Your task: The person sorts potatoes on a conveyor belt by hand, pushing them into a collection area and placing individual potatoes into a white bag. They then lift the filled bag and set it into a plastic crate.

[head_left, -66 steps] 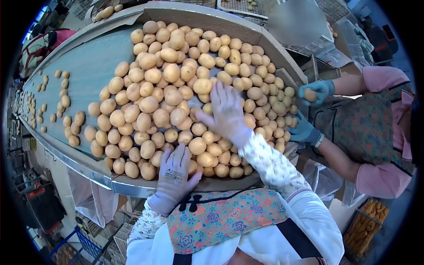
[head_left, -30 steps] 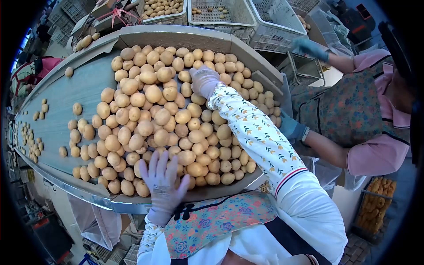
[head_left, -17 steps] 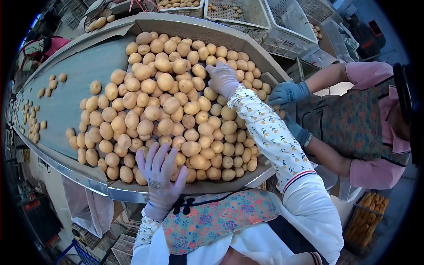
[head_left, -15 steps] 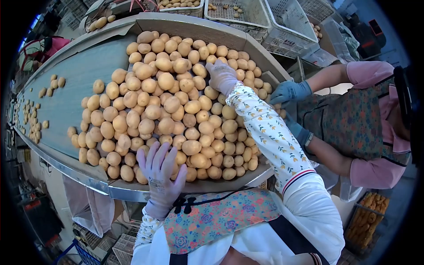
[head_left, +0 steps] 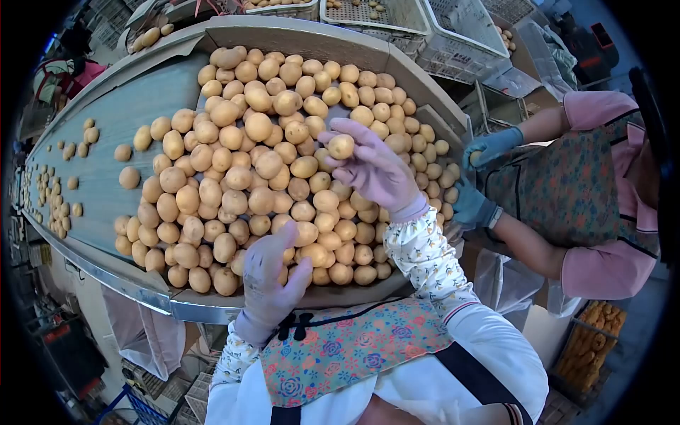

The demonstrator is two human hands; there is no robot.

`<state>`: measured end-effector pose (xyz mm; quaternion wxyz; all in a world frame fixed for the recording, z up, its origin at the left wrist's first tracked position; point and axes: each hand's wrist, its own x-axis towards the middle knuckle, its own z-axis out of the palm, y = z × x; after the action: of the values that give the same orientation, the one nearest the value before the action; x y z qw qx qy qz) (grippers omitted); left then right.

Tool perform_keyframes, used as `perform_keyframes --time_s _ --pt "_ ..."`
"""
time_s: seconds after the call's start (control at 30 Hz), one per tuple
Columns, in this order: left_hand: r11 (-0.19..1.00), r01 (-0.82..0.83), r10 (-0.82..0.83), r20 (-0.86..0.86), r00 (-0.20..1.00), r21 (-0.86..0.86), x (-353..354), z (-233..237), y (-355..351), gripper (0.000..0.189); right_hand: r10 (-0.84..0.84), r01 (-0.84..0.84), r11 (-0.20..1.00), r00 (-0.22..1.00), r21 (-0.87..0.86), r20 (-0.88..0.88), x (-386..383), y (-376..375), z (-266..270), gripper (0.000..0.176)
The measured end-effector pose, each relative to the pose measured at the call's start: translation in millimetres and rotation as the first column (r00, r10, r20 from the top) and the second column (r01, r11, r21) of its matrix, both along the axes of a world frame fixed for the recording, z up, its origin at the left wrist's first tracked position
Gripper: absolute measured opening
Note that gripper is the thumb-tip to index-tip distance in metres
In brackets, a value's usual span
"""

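My right hand, in a pale lilac glove, is raised over the heap of potatoes. Between its thumb and fingers it holds one small round potato. My left hand, gloved the same way, hovers at the near edge of the heap, thumb apart from the fingers and no potato visible in it. Yellow-brown potatoes crowd the sorting table around both hands. Patterned sleeve covers reach down to both my wrists.
A green conveyor belt carries scattered potatoes at left. Metal sides border the table. White plastic crates stand beyond it. To the right, a co-worker in blue gloves handles a potato. A crate of potatoes stands lower right.
My right hand has come back toward me from the far side of the heap and now holds a potato. My left hand has shifted slightly right and turned. A co-worker's hand has lifted a potato.
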<state>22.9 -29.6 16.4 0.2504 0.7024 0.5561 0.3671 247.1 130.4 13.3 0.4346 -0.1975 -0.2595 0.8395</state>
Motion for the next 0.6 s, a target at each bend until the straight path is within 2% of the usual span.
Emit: perform_keyframes --time_s 0.03,0.1,0.13,0.23,0.27,0.3,0.33,0.37,0.4,0.43,0.47,0.5,0.53,0.57,0.6 --pt "1.0 0.03 -0.03 0.033 0.999 -0.008 2 1 2 0.059 0.03 -0.031 0.998 0.999 0.055 0.012 1 -2 -5 0.041" --pt "0.998 0.054 -0.054 -0.014 0.998 0.028 4 -2 4 0.061 0.086 -0.092 0.982 0.995 0.162 0.043 1 -7 -13 0.035" --pt "0.997 0.066 -0.065 -0.036 0.997 0.046 5 -3 6 0.062 0.04 -0.066 0.972 0.992 0.226 0.117 -3 -12 -13 0.026" --pt "0.986 0.061 -0.028 -0.207 0.978 0.156 -3 1 13 0.064 -0.009 -0.092 0.964 0.927 0.251 0.375 -8 -22 -1 0.024" --pt "0.985 0.017 0.036 -0.304 0.952 0.171 -8 3 13 0.065 -0.12 -0.064 0.931 0.876 0.361 0.467 -17 -26 -3 0.021" --pt "0.981 -0.025 0.101 -0.397 0.912 0.192 -13 4 13 0.067 -0.407 -0.025 0.708 0.802 0.705 0.437 -24 -31 0 0.024" --pt "0.99 -0.039 0.102 -0.49 0.866 0.138 -17 3 10 0.073 -0.647 -0.042 0.363 0.708 0.931 0.284 -32 -34 10 0.026" --pt "1.0 0.009 0.003 -0.472 0.882 0.024 -16 2 11 0.076 -0.735 -0.277 0.216 0.585 0.936 0.343 -37 -34 28 0.027" --pt "0.994 0.059 -0.094 -0.439 0.894 -0.093 -11 -1 14 0.078 -0.825 -0.487 0.058 0.469 0.872 0.317 -42 -34 48 0.028" --pt "0.972 0.113 -0.189 -0.391 0.901 -0.208 -8 -7 13 0.081 -0.891 -0.572 -0.074 0.407 0.817 0.204 -43 -18 60 0.032" --pt "0.959 0.226 -0.282 -0.471 0.836 -0.173 -7 -31 -5 0.081 -0.954 -0.581 -0.144 0.297 0.801 0.043 -40 17 67 0.037" --pt "0.947 0.248 -0.31 -0.386 0.869 -0.203 5 -25 -3 0.073 -0.986 -0.578 -0.162 0.136 0.8 -0.101 -34 58 75 0.042" --pt "0.936 0.295 -0.349 -0.377 0.858 -0.195 7 -26 -1 0.069 -0.994 -0.51 -0.091 -0.001 0.855 -0.107 -27 103 79 0.047" --pt "0.924 0.336 -0.381 -0.376 0.845 -0.181 6 -25 1 0.066 -0.999 -0.398 -0.011 -0.028 0.918 -0.024 -22 135 78 0.052" --pt "0.925 0.348 -0.38 -0.333 0.863 -0.154 4 -21 1 0.063 -1.0 -0.33 0.013 0.021 0.944 0.021 -23 144 72 0.058"
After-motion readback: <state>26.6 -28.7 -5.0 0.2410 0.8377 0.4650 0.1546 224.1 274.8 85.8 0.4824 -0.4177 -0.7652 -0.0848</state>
